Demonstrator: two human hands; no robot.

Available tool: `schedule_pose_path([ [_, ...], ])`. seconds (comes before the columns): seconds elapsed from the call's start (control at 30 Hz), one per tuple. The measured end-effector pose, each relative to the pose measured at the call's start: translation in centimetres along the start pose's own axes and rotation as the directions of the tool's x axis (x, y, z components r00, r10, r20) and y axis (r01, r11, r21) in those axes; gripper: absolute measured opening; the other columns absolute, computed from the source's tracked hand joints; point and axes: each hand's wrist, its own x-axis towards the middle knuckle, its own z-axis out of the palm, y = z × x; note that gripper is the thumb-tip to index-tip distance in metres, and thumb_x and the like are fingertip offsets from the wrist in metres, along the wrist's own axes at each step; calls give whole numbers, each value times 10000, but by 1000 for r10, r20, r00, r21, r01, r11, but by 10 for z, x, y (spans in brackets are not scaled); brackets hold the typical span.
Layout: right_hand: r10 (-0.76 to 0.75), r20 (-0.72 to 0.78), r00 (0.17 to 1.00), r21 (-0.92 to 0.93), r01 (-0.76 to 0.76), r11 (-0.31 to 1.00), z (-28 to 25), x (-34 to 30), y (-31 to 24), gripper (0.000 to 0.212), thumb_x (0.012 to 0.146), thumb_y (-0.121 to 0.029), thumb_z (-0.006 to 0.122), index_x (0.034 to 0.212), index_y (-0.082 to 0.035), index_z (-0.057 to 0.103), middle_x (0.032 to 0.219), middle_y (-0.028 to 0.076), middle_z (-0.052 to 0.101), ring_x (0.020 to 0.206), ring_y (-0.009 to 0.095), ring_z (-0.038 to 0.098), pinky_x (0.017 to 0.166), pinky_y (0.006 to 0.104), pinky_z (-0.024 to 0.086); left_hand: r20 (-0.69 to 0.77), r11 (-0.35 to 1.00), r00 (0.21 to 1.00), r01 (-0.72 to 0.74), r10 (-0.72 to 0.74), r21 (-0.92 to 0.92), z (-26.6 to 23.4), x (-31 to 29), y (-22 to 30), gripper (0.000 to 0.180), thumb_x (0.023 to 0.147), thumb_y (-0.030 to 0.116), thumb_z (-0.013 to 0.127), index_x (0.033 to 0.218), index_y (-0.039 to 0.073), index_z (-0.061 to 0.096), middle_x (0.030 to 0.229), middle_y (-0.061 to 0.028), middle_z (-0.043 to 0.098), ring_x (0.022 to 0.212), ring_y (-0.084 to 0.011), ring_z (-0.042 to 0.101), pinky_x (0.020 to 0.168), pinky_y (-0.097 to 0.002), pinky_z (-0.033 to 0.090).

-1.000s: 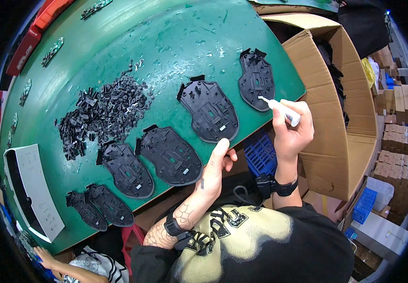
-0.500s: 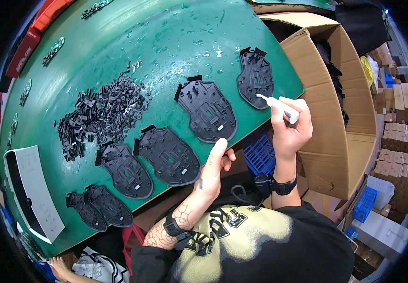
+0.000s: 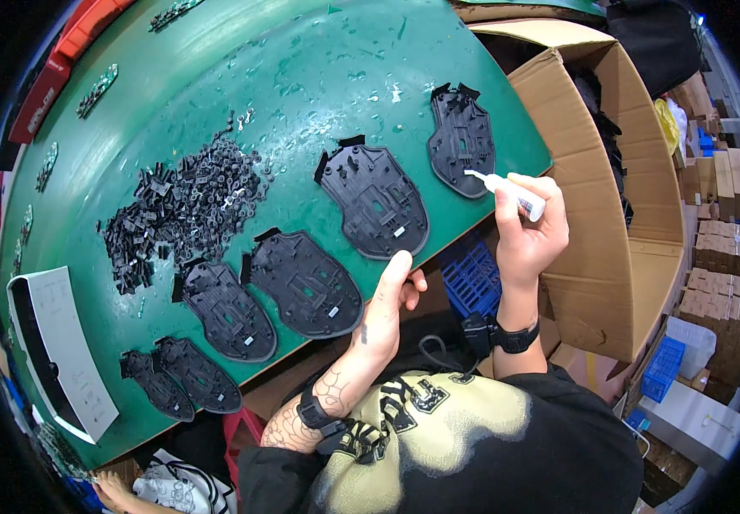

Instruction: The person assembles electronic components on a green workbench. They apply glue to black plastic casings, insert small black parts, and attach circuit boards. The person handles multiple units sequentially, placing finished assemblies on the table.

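My right hand (image 3: 531, 242) pinches a small white squeeze bottle (image 3: 527, 202) with a thin nozzle. The nozzle tip is over the lower end of a black plastic shell (image 3: 460, 137), shaped like a mouse base, at the table's right. Whether the tip touches the shell, I cannot tell. At the table's front edge my left hand (image 3: 380, 313) has its thumb raised apart from loosely curled fingers, holding nothing I can see. The thumb is close to the lower rim of another shell (image 3: 378, 206). More such shells (image 3: 306, 283) lie in a row toward the left.
Small black parts (image 3: 186, 201) are heaped on the green table (image 3: 319, 77). A white open box (image 3: 70, 351) stands at left, circuit boards (image 3: 98, 91) along the far side. A cardboard box (image 3: 580, 206) flanks the table's right edge, near a blue crate (image 3: 470, 278). Another person's hand (image 3: 111, 488) shows at lower left.
The bottle has turned slightly in my right hand, its nozzle staying at nearly the same spot over the shell. My left hand has hardly moved.
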Motion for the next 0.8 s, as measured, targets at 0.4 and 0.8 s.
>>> schedule_pose_path([
  [0.4, -51, 24, 998, -31, 52, 998, 6, -3, -4, 180, 740, -13, 744, 884, 8, 638, 799, 68, 620, 666, 135, 574, 598, 250, 455, 5, 999, 1000, 14, -14, -33, -3, 0, -2, 351, 937, 395, 563, 1099, 84, 570, 948, 8, 581, 762, -98, 509, 577, -227, 372],
  [0.8, -27, 40, 999, -18, 27, 999, 7, -2, -3, 188, 749, -16, 741, 901, 9, 635, 800, 78, 618, 698, 152, 595, 627, 256, 469, 3, 995, 999, -53, 53, 81, -7, 2, 1, 335, 953, 376, 540, 1100, 78, 583, 877, 3, 572, 721, -79, 497, 582, -224, 369],
])
